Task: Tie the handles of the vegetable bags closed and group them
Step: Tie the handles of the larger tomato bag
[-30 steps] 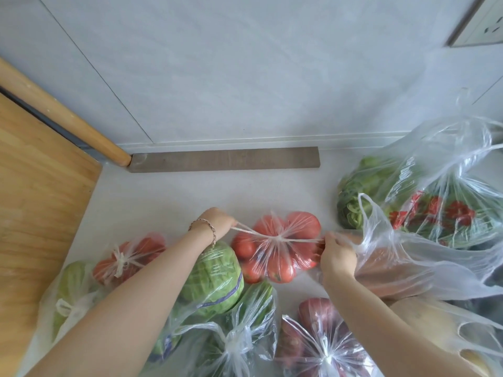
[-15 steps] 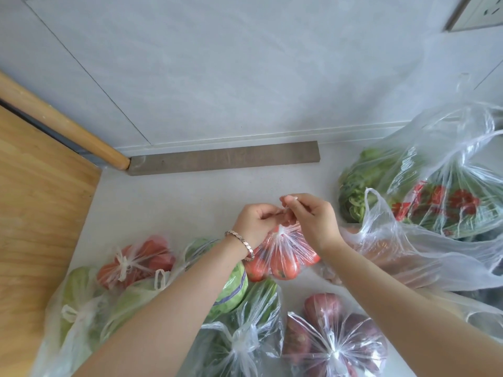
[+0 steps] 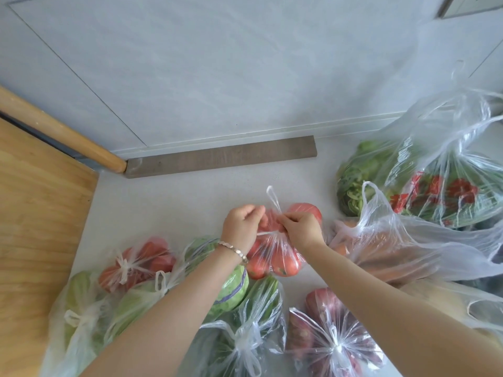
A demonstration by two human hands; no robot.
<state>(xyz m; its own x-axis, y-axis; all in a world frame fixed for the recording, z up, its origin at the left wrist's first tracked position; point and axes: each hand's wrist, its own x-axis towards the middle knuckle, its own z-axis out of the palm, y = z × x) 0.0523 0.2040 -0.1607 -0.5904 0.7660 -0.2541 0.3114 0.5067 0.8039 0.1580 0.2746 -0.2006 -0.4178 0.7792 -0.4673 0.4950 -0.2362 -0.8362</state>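
Note:
A clear plastic bag of tomatoes [image 3: 275, 258] lies on the white counter [image 3: 168, 208] in the middle. My left hand [image 3: 242, 227] and my right hand [image 3: 300, 229] meet over its neck, each pinching a twisted handle strand. One handle loop [image 3: 273, 198] sticks up between the hands. Tied bags lie near me: a second tomato bag [image 3: 136, 263], a green squash bag [image 3: 81, 317], a round green vegetable bag [image 3: 231, 288], a cucumber bag [image 3: 245, 336] and a purple onion bag [image 3: 329, 338].
At the right stand open bags: one with carrots [image 3: 386, 254] and a big one with leafy greens and red print [image 3: 424, 180]. A wooden board [image 3: 35, 213] lies at the left. A grey strip [image 3: 220, 156] runs along the wall base.
My hands went from pulling the handles apart sideways to meeting over the bag's neck. Now they sit lower on the bag and a handle loop stands up between them.

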